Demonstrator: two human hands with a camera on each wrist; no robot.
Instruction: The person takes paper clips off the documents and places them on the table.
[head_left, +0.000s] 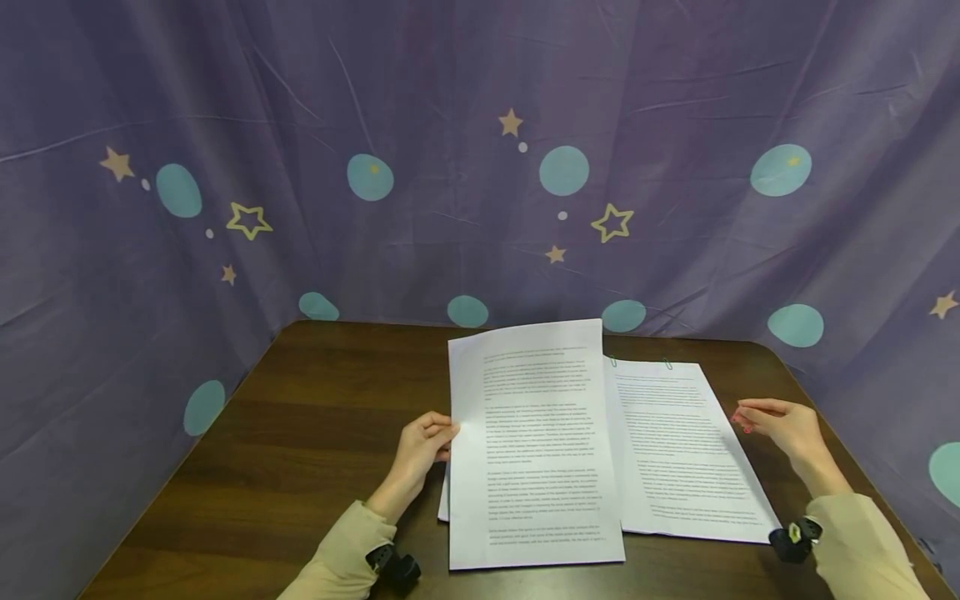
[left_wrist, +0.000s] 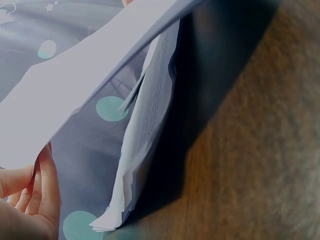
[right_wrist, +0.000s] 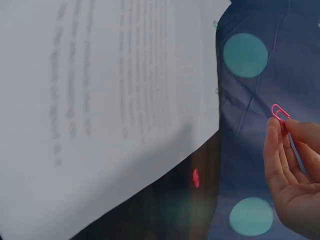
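The left hand [head_left: 423, 446] pinched raised paper [head_left: 540, 467] at its 9 o'clock edge. Pages [head_left: 682, 450] lay on the worktop [head_left: 337, 400] toward 3 o'clock, green clips [head_left: 667, 364] along their 12 o'clock edge. At their 3 o'clock side, the right hand [head_left: 783, 429] gripped a pink clip [right_wrist: 281, 113] between its fingers [right_wrist: 274, 145]; a blurred pink item [right_wrist: 195, 178] lay nearby.

Printed sheets [head_left: 536, 450] and pink paperclip [right_wrist: 281, 111] are held aloft.
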